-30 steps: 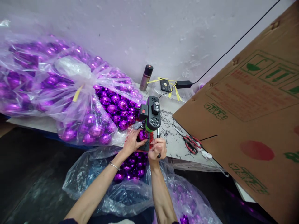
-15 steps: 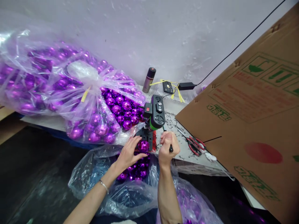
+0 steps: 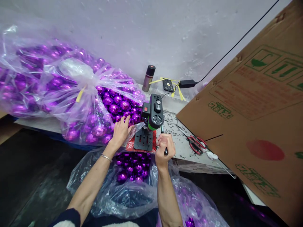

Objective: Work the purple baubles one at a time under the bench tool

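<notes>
A small black bench drill press (image 3: 157, 108) with a green collar stands on the table, its slotted base plate (image 3: 143, 141) bare. My right hand (image 3: 165, 148) is wrapped round the black-tipped lever on the press's right side. My left hand (image 3: 121, 131) is at the mouth of a clear plastic bag, fingers apart over shiny purple faceted ball ornaments (image 3: 114, 108); its fingertips are near or on the balls, and I cannot tell whether they touch. Below the table edge, an open clear bag (image 3: 85, 176) holds more purple balls (image 3: 138, 167).
At the right stands a large cardboard box (image 3: 251, 104). Red-handled scissors (image 3: 197, 145) lie beside it. Behind the press are a spray can (image 3: 149, 78), a black power adapter (image 3: 187, 83) and yellow ties (image 3: 181, 94). A big tied bag of balls (image 3: 47, 82) fills the left.
My left hand has moved up and left from the base plate to the bag of balls. The ball on the plate is gone from it. My right hand stays on the lever.
</notes>
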`<state>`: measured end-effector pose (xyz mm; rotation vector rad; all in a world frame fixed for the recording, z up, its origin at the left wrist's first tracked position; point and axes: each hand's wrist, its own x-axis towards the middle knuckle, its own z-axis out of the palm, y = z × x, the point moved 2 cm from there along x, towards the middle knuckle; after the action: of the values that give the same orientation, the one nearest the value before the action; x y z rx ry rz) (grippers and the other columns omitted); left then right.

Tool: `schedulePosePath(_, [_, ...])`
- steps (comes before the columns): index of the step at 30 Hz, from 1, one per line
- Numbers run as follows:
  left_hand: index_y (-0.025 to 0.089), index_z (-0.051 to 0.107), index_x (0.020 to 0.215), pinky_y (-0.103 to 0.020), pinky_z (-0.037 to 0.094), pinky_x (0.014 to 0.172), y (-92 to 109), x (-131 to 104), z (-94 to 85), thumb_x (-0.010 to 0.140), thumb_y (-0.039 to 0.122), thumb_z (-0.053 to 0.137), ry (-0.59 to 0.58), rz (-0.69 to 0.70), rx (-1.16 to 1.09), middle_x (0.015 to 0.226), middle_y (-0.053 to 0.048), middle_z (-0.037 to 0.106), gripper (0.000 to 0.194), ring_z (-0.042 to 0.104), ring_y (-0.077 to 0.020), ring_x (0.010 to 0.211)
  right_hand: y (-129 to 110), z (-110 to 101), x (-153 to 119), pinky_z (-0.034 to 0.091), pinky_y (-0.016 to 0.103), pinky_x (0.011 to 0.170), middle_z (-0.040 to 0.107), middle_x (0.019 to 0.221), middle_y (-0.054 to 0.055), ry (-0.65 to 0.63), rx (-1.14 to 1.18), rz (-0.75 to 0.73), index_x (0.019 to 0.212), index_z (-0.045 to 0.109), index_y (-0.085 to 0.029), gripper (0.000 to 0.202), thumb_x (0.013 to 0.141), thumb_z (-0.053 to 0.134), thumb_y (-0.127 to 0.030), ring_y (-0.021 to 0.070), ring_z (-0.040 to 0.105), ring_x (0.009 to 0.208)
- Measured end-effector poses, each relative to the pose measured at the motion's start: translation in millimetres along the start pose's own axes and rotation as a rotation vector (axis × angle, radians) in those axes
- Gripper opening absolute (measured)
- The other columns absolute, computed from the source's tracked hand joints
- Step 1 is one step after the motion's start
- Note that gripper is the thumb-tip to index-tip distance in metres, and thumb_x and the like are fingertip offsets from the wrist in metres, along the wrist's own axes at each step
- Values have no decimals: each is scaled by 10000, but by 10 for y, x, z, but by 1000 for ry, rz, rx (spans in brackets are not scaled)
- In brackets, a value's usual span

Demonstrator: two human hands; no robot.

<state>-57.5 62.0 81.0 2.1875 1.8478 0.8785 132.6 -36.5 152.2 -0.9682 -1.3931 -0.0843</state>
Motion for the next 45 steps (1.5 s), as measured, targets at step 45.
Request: schedulePosePath(45, [219, 660, 1420, -548, 511, 1161, 268, -539, 759, 888, 551, 818, -19, 125, -448, 1367, -156, 749, 647, 688, -373, 1319, 18, -14, -67, 417, 299, 591, 583, 717, -13, -3, -25, 21, 743, 519, -231, 339, 1072, 451, -187, 127, 565, 633])
